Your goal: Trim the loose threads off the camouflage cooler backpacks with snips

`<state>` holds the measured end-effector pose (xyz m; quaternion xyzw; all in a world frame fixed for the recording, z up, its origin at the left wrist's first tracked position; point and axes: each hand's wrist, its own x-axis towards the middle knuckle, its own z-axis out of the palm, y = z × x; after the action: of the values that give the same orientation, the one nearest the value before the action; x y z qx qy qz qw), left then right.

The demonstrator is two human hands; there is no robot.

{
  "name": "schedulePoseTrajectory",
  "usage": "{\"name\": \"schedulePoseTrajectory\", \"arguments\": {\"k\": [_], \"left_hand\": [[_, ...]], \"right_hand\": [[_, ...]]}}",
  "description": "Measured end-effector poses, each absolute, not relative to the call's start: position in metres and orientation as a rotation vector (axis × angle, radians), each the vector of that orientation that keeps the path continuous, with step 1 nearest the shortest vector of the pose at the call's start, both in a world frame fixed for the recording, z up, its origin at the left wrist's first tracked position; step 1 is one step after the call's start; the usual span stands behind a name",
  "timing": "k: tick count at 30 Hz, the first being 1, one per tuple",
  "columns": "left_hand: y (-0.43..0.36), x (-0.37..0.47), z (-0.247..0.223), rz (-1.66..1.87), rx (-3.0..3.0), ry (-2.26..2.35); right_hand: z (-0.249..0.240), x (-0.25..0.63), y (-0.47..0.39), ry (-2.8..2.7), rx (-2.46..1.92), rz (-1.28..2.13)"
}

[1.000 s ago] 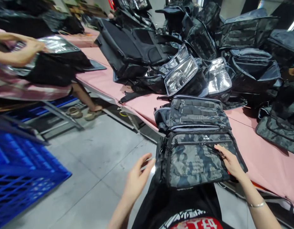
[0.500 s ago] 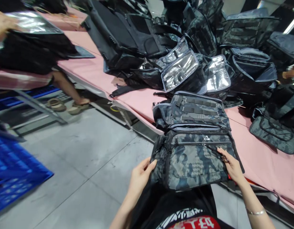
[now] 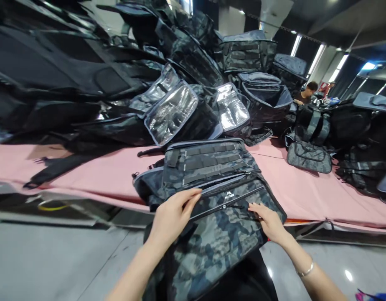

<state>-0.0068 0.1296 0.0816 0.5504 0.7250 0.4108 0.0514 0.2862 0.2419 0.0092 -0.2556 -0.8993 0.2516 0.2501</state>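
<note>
A camouflage backpack (image 3: 218, 242) lies across the table's front edge and my lap, its strapped upper section (image 3: 208, 161) folded back on the table. Along the seam between the two sections runs a zipper opening with grey trim. My left hand (image 3: 177, 209) is over the left end of that seam, thumb and fingers pinched together; whatever is between them is too small to make out. On the right part of the front panel, below the small white logo, rests my right hand (image 3: 268, 221) with its fingers spread.
The table (image 3: 306, 196) has a pink cover. Black and camouflage bags are piled behind the backpack, some with silver-lined flaps (image 3: 172, 115) open. A small camouflage pouch (image 3: 308, 156) lies to the right. A person (image 3: 306, 94) is in the right background.
My left hand has moved from the backpack's left side up to the seam and closed its fingers. The view has swung right, and the backpack now lies more slanted.
</note>
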Motion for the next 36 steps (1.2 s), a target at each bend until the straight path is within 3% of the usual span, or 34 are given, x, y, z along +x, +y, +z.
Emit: {"name": "schedulePoseTrajectory", "arguments": {"k": [5,10,16,26,36], "left_hand": [[0.225,-0.006,0.09,0.951,1.763,2.199],[0.266,-0.02,0.086,0.96,1.578,2.303],[0.239,-0.036,0.09,1.177,1.35,2.45],[0.197,-0.005,0.062,0.637,2.73,2.275],[0.195,-0.006,0.057,0.742,2.707,2.351]], "right_hand": [[0.014,0.282,0.237,-2.465,-0.733,0.656],[0.016,0.281,0.236,-2.456,-0.756,0.645],[0.012,0.281,0.236,-2.446,-0.732,0.654],[0.011,0.279,0.234,-2.414,-0.752,0.708],[0.015,0.279,0.232,-2.309,-0.78,0.812]]}}
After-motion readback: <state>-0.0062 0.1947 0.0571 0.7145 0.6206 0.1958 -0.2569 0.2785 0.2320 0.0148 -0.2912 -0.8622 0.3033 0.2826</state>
